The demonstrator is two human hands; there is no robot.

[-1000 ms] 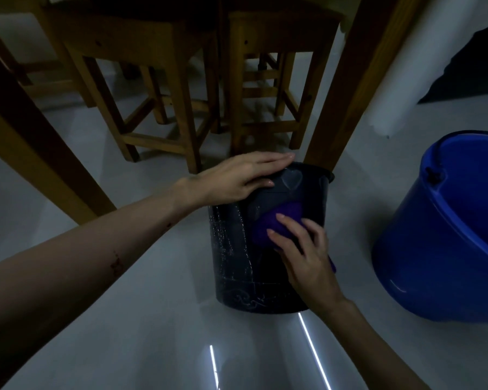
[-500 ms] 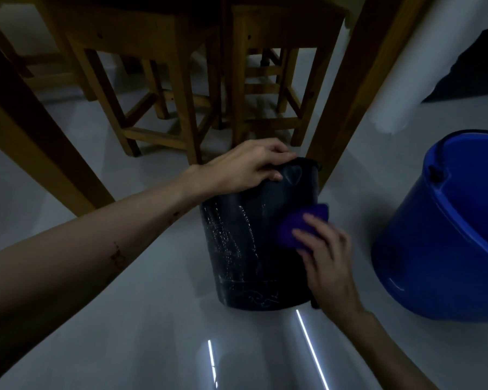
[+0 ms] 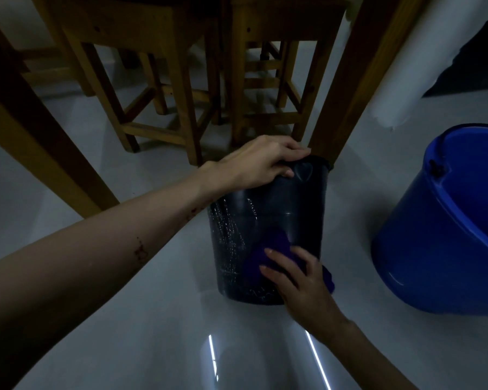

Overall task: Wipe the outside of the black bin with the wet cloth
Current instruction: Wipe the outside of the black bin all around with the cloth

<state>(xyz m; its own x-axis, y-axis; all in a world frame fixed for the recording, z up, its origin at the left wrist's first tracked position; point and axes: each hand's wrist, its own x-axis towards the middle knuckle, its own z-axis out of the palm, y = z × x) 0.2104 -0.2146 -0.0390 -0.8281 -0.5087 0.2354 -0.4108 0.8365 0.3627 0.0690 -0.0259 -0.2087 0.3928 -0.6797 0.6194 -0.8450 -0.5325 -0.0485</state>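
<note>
The black bin stands on the pale floor in the middle of the view, its near side streaked with wet drops. My left hand grips its top rim, fingers curled over the edge. Low on the bin's near side, my right hand presses a purple cloth flat against the wall, close to the base. Part of the cloth sticks out to the right of my hand.
A big blue bucket stands to the right of the bin. Behind the bin are wooden stools and a thick wooden table leg; another slanted leg is at the left. The glossy floor reflects light strips.
My right hand has slid the cloth down from the bin's upper right side to near its base. My left hand keeps its hold on the rim.
</note>
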